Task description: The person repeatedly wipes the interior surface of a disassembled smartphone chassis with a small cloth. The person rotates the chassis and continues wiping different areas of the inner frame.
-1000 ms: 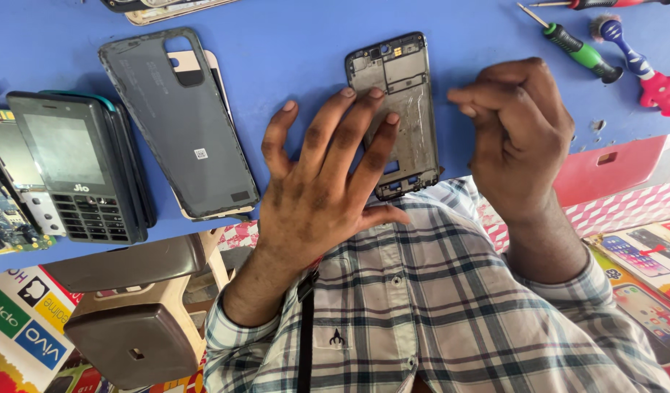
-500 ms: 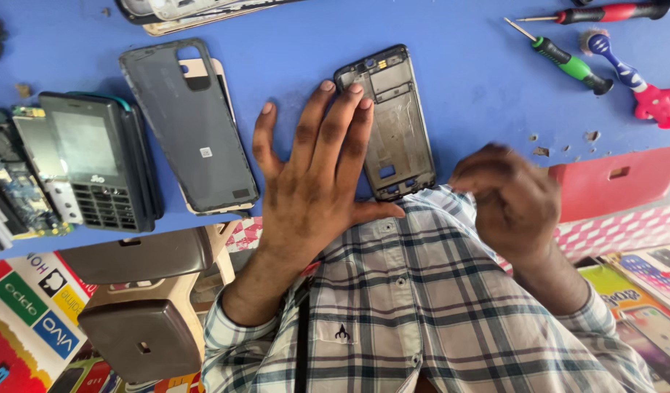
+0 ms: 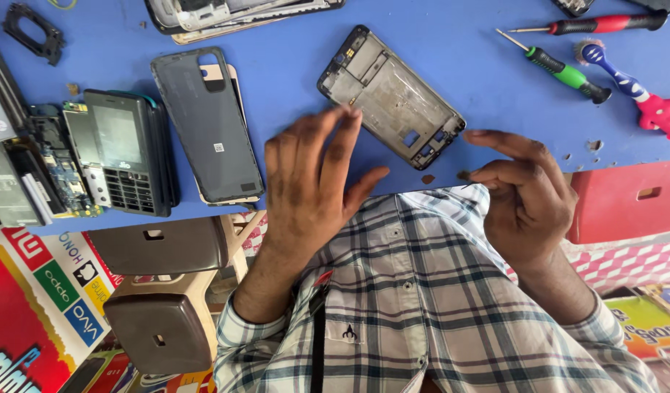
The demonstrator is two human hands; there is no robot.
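A bare phone middle frame (image 3: 393, 94) lies tilted on the blue table (image 3: 291, 80). My left hand (image 3: 313, 189) hovers just off its lower left corner, fingers spread and holding nothing, fingertips near the frame's edge. My right hand (image 3: 524, 196) sits at the table's front edge, right of the frame. Its thumb and fingers are pinched on a tiny thin dark piece (image 3: 467, 186), too small to identify. Two tiny loose bits (image 3: 427, 178) lie on the table between my hands.
A dark phone back cover (image 3: 208, 124) and a keypad phone with opened parts (image 3: 124, 149) lie at the left. Two screwdrivers (image 3: 568, 73) and a blue-red brush (image 3: 633, 91) are at the right. More phone parts (image 3: 226, 14) sit at the far edge. A red box (image 3: 633, 200) and brown stools (image 3: 160, 291) stand below.
My left hand has lifted off the phone frame, which now lies uncovered and more tilted. My right hand moved down from beside the frame to the table's front edge, still pinched.
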